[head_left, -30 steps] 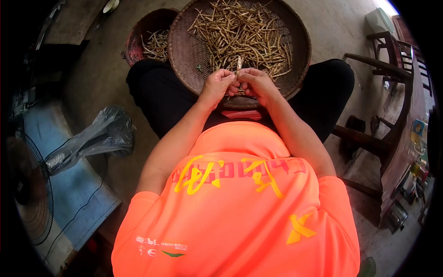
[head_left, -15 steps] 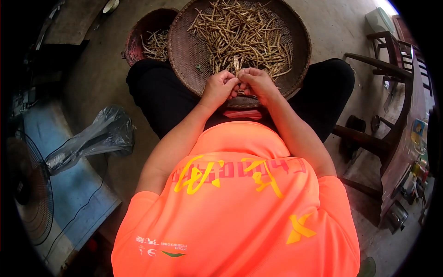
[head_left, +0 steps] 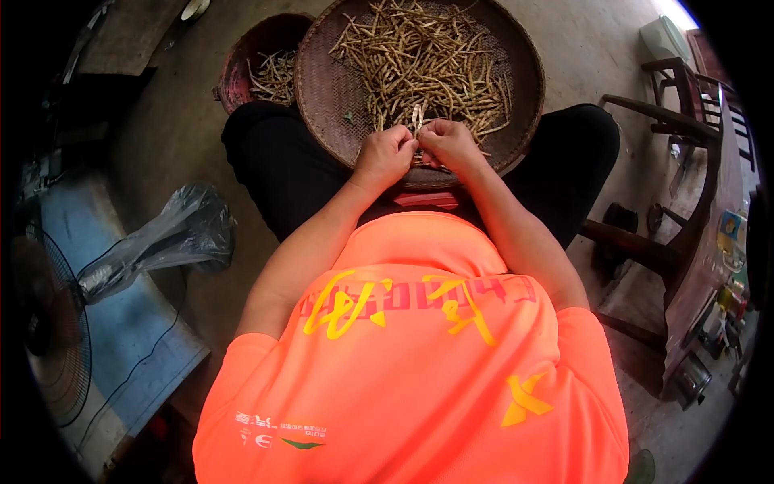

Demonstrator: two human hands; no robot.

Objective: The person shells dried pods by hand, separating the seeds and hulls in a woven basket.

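Both hands meet over the near rim of a round woven basket (head_left: 322, 97) on my lap. Between their fingertips stands a dry bean pod (head_left: 418, 117), its pale inner side showing where it looks split open. My left hand (head_left: 385, 155) pinches it from the left, and my right hand (head_left: 451, 147) pinches it from the right. Just beyond the fingers lies a heap of dry, brown-yellow bean pods (head_left: 427, 56). My fingers hide the pod's lower part, and I cannot make out any beans.
A reddish bucket (head_left: 234, 81) with more pods stands left of the basket. Farther left are a plastic bag (head_left: 189, 226) and a fan (head_left: 60, 323) by a blue board (head_left: 97, 234). Wooden chairs (head_left: 669, 113) and a cluttered table (head_left: 713, 274) are at the right.
The fingertips have drawn slightly apart, and the pod between them now shows two spread strips. The basket and the heap stay in place.
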